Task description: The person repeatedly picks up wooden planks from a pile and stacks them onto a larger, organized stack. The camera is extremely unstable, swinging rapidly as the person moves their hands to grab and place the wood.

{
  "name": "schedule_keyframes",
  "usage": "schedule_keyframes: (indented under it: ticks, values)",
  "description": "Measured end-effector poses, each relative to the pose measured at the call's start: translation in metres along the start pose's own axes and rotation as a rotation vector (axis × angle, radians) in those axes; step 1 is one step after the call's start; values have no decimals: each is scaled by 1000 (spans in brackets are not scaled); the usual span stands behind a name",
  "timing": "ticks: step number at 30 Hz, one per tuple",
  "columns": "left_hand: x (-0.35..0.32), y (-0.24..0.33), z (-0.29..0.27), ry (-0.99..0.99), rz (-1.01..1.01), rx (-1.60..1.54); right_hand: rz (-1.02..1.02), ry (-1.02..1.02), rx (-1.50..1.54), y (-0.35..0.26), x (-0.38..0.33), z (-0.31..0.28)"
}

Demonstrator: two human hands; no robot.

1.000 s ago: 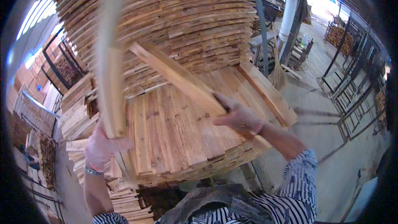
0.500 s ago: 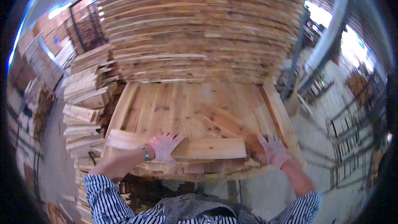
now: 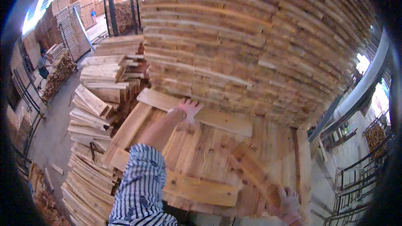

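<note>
In a pale glove, my left hand (image 3: 187, 109) grips a long wooden board (image 3: 224, 122) at the far side of the plank surface (image 3: 184, 144), against the tall stack. Its fingers reach over the board's far edge. At the lower right my gloved right hand (image 3: 289, 201) holds the near end of a darker, reddish board (image 3: 253, 169), which slants away to the left. Another pale board (image 3: 201, 187) lies across the near edge, partly covered by my left sleeve.
A tall wall of stacked boards (image 3: 251, 46) rises behind the surface. Uneven piles of planks (image 3: 94, 121) stand along the left side. Metal racks (image 3: 360, 180) and a thick pale post (image 3: 368, 75) are at the right. Far left, a person (image 3: 43, 65) stands near another wood pile.
My left hand has moved forward with a board, from the near edge to the foot of the stack. The right hand remains at the reddish board's near end. The view has turned left.
</note>
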State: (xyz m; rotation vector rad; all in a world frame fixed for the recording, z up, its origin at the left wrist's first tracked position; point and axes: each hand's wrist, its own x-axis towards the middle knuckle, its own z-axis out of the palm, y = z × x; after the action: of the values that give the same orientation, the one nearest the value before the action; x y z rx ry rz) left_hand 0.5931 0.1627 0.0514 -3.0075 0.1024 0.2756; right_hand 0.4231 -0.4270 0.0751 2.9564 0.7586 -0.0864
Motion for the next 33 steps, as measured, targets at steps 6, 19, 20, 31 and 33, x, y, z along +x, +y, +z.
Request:
schedule_keyframes:
  ticks: [6,19,20,31,33]
  values:
    - [27,-18,21,-22,91,-100,26,-132,188,-11,1,-35]
    - [61,-33,28,-95,-49,-50,-228,-304,62,28,234,-39]
    - [63,-36,31,-84,-48,-30,-231,-332,32,30,248,-32]
    - [81,-58,29,-94,41,-111,-61,-570,156,38,302,-35]
    - [81,-58,29,-138,18,-147,-92,-468,25,33,309,-29]
